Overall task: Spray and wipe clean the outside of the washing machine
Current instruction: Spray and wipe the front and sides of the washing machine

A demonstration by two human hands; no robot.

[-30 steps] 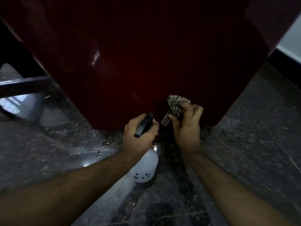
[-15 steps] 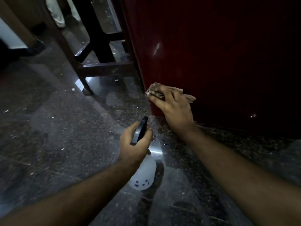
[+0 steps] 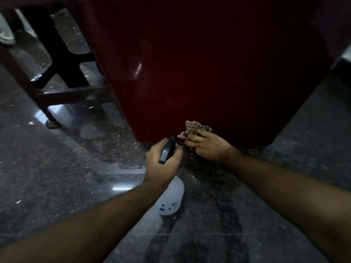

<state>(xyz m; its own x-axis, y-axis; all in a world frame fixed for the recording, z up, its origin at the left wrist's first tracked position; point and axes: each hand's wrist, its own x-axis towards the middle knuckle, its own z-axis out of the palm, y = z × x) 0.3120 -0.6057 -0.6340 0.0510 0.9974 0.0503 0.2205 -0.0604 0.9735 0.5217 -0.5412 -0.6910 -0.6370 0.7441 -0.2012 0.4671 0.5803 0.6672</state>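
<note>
Down at the bottom edge of the dark red washing machine [image 3: 209, 63], the right hand [image 3: 208, 146] bunches a checked cloth [image 3: 195, 129] against the panel. Just left, the left hand [image 3: 162, 164] grips the spray bottle [image 3: 170, 200] by its black head, white body hanging below the fist.

1. Dark red washing machine side panel [image 3: 209, 63]: smooth, glossy, looks like painted metal or plastic; small bright glint left of centre.
2. Dark speckled stone floor [image 3: 57, 177]: polished, mirror-like reflections near left.
3. Crumpled checked cloth rag [image 3: 195, 129]: soft woven fabric, matt.
4. White translucent plastic spray bottle [image 3: 171, 200] w/ black plastic trigger head [image 3: 167, 150]: smooth, slight sheen.
5. Dark brown furniture frame [image 3: 62, 92], far left: semi-gloss, material unclear.
</note>
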